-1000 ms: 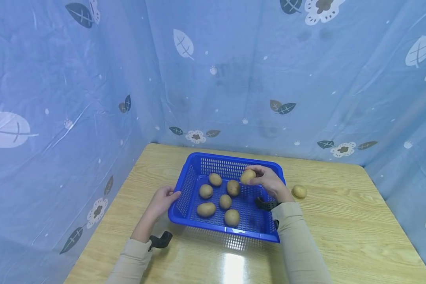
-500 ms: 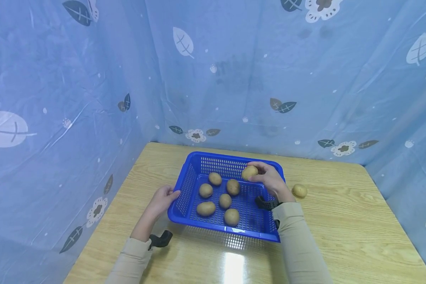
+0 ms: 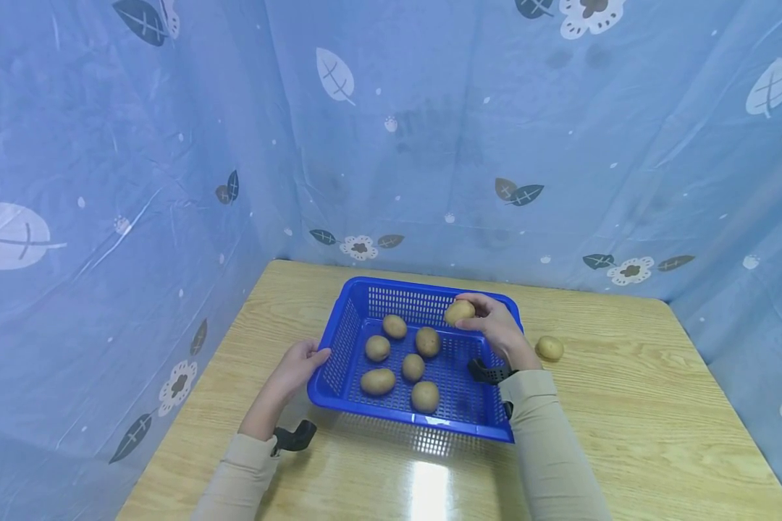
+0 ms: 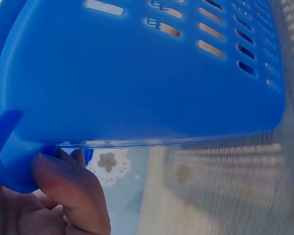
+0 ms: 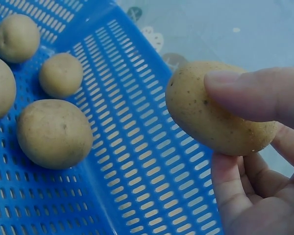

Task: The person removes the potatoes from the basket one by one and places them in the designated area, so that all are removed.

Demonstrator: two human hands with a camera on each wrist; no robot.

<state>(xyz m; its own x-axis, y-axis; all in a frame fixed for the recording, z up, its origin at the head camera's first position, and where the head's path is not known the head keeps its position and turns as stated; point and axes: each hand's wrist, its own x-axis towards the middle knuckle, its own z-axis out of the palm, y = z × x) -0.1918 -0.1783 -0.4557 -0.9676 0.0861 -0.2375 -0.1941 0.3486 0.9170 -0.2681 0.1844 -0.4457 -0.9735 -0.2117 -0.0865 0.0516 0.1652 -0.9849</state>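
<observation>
A blue plastic basket (image 3: 410,427) with slotted walls stands on the table, several potatoes (image 3: 377,382) spread over its floor. My left hand (image 3: 297,369) holds its left rim; in the left wrist view the fingers (image 4: 73,191) curl round the edge. Over the far right part of the basket, my right hand (image 3: 497,331) pinches a potato (image 3: 459,312) between thumb and fingers. Seen from the right wrist, that potato (image 5: 206,105) is oval with small dark specks, apart from the basket floor. Its far end is partly covered by the hand.
Another potato (image 3: 550,348) lies on the wooden table (image 3: 638,405) just right of the basket. A blue patterned curtain (image 3: 423,145) hangs behind the table and along both sides. Dark wrist mounts (image 3: 295,437) sit on the forearms.
My right hand has moved the held potato slightly to the right and up, away from the potatoes on the basket floor. The left hand stays on the rim.
</observation>
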